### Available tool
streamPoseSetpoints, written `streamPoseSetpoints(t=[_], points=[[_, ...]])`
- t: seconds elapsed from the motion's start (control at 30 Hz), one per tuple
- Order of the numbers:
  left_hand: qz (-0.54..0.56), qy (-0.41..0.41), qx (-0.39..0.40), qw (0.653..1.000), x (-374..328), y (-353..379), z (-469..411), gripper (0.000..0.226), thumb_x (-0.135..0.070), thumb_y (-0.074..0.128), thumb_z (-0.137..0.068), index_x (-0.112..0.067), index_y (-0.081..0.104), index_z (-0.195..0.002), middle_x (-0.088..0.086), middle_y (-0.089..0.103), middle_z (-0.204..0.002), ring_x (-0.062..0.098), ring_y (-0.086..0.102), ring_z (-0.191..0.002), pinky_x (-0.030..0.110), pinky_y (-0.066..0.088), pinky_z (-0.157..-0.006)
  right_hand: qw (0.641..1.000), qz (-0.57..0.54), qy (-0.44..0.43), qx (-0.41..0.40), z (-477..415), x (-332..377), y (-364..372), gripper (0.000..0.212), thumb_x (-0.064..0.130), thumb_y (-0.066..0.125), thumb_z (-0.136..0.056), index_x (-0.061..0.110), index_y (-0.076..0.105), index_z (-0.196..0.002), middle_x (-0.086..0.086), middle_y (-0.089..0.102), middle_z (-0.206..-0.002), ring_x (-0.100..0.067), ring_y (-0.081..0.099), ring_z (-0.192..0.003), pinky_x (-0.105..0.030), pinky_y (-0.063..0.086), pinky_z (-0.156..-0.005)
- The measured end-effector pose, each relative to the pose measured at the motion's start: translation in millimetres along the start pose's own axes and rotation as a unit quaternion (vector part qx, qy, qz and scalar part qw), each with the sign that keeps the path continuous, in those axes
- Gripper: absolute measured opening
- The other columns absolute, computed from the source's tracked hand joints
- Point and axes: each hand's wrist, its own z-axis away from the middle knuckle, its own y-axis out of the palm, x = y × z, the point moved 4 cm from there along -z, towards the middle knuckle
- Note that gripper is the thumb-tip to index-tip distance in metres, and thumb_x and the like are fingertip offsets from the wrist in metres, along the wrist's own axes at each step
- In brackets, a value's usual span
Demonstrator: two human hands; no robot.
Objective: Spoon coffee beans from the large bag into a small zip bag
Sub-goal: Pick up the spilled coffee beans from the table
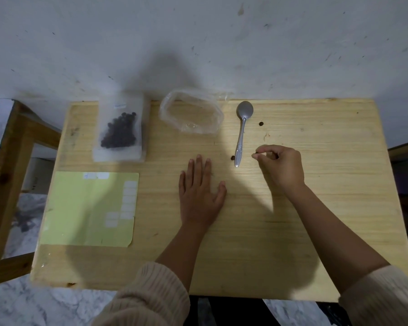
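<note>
At the left of the pale wooden worktop (316, 208) lies a flat green sheet (87, 208) dotted with white rectangular labels. Behind it, a frosted small zip bag (120, 154) holds a dark heap of round coffee beans (118, 132). The left hand (199, 191) rests flat, fingers straight — its grip released. Behind it sits the large bag (191, 114), crinkled clear plastic, mouth gaping. Beside that lies a slim metal spoon (242, 132), a loose bean (232, 157) by its handle. The right hand (280, 163) curls — its grip pinches a dark bean (256, 152) between thumb and forefinger.
</note>
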Motion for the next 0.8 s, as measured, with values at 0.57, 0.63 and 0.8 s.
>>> streamPoseSetpoints(t=[0.57, 0.63, 0.8], points=[[0.002, 0.004, -0.006, 1.0, 0, 1, 0, 0.067, -0.051, 0.032, -0.088, -0.018, 0.029, -0.147, 0.004, 0.021, -0.156, 0.019, 0.014, -0.145, 0.041, 0.013, -0.116, 0.775, -0.571, 0.201, 0.179, 36, 11, 32, 0.02, 0.008, 0.031, -0.077, 0.013, 0.04, -0.06, 0.005, 0.031, -0.043, -0.004, 0.022, -0.032, -0.01, 0.013, -0.037], [0.004, 0.006, -0.002, 1.0, 1, 1, 0, 0.067, -0.051, 0.031, -0.089, -0.019, 0.027, -0.148, 0.003, 0.019, -0.157, 0.018, 0.011, -0.145, 0.04, 0.011, -0.117, 0.734, -0.622, 0.186, 0.199, 41, 14, 39, 0.019, 0.013, 0.035, -0.072, 0.011, 0.047, -0.058, 0.003, 0.035, -0.045, -0.005, 0.026, -0.032, -0.01, 0.017, -0.034], [0.007, 0.005, -0.001, 1.0, 2, 2, 0, 0.067, -0.051, 0.031, -0.089, -0.019, 0.025, -0.148, 0.003, 0.017, -0.157, 0.017, 0.008, -0.145, 0.041, 0.01, -0.117, 0.76, -0.586, 0.205, 0.191, 41, 15, 43, 0.034, 0.023, 0.044, -0.088, 0.012, 0.047, -0.056, 0.002, 0.038, -0.049, -0.005, 0.028, -0.035, -0.015, 0.019, -0.031]])
